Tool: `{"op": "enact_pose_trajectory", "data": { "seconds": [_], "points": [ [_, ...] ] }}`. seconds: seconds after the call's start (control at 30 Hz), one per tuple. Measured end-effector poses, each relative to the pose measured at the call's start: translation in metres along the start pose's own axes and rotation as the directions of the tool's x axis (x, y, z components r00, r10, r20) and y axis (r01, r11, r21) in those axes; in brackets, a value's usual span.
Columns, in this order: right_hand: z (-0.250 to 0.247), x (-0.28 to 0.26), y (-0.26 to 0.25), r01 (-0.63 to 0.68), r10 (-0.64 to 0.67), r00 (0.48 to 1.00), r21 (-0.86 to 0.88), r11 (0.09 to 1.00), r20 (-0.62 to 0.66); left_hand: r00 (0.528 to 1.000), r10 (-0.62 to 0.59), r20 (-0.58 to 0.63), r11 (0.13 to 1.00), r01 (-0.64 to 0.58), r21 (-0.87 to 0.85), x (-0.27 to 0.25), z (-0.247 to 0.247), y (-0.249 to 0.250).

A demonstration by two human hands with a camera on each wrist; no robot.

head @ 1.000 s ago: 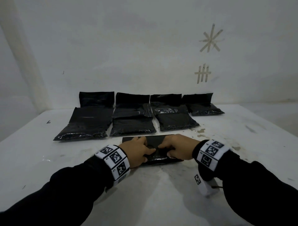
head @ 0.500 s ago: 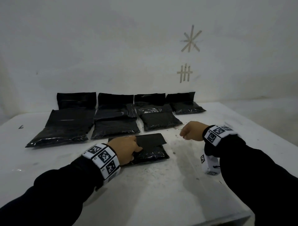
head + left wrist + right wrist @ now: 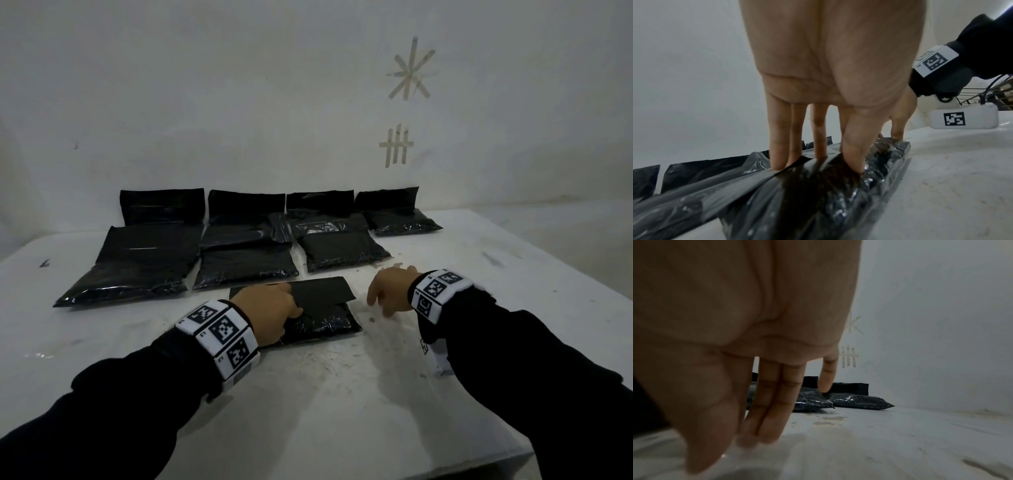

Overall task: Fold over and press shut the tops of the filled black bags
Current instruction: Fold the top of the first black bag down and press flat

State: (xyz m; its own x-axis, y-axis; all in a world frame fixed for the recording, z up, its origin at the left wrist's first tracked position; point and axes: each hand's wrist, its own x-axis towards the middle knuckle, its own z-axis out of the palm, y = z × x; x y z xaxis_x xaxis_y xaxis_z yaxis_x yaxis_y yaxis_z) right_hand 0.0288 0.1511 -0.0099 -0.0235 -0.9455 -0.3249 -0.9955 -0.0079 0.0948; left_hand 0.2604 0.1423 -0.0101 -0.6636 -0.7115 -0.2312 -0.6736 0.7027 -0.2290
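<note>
Since the earlier frame, my right hand (image 3: 390, 291) has returned beside the bag (image 3: 318, 317), fingers loose over the surface (image 3: 342, 394). My left hand (image 3: 267, 310) pinches its folded top, mid-surface, nearer my edge than the other bags (image 3: 246, 253).

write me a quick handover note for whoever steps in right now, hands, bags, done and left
Left hand: fingers and thumb pinch the near bag at its folded flap.
Right hand: open, holding nothing, over the table just right of that bag.
Other bags: rows at the back by the wall; rearmost flaps stand up, so likely unsealed.
Done: near bag's top folded over.
Left: press that flap shut, then do the rest.
</note>
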Motion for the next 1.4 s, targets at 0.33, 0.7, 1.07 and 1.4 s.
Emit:
{"op": "enact_pose_trajectory", "data": {
  "seconds": [0.33, 0.7, 1.07, 1.4],
  "points": [
    [0.002, -0.001, 0.006, -0.006, 0.014, 0.994, 0.077, 0.997, -0.104, 0.998, -0.009, -0.055, 0.997, 0.013, 0.072, -0.002, 0.002, 0.002],
    [-0.016, -0.02, 0.005, 0.059, -0.047, 0.994, 0.12, 0.991, -0.102, 0.989, 0.039, -0.141, 0.983, -0.063, -0.174, 0.0, 0.008, -0.003],
    [-0.072, -0.042, -0.013, 0.098, -0.093, 0.995, 0.116, 0.988, -0.048, 0.997, -0.005, -0.071, 0.982, -0.009, -0.189, -0.005, 0.01, 0.003],
    [-0.101, -0.067, -0.024, 0.133, -0.129, 0.991, 0.162, 0.978, -0.035, 0.999, -0.028, -0.045, 0.989, 0.022, -0.145, -0.008, 0.009, 0.008]
  ]
}}
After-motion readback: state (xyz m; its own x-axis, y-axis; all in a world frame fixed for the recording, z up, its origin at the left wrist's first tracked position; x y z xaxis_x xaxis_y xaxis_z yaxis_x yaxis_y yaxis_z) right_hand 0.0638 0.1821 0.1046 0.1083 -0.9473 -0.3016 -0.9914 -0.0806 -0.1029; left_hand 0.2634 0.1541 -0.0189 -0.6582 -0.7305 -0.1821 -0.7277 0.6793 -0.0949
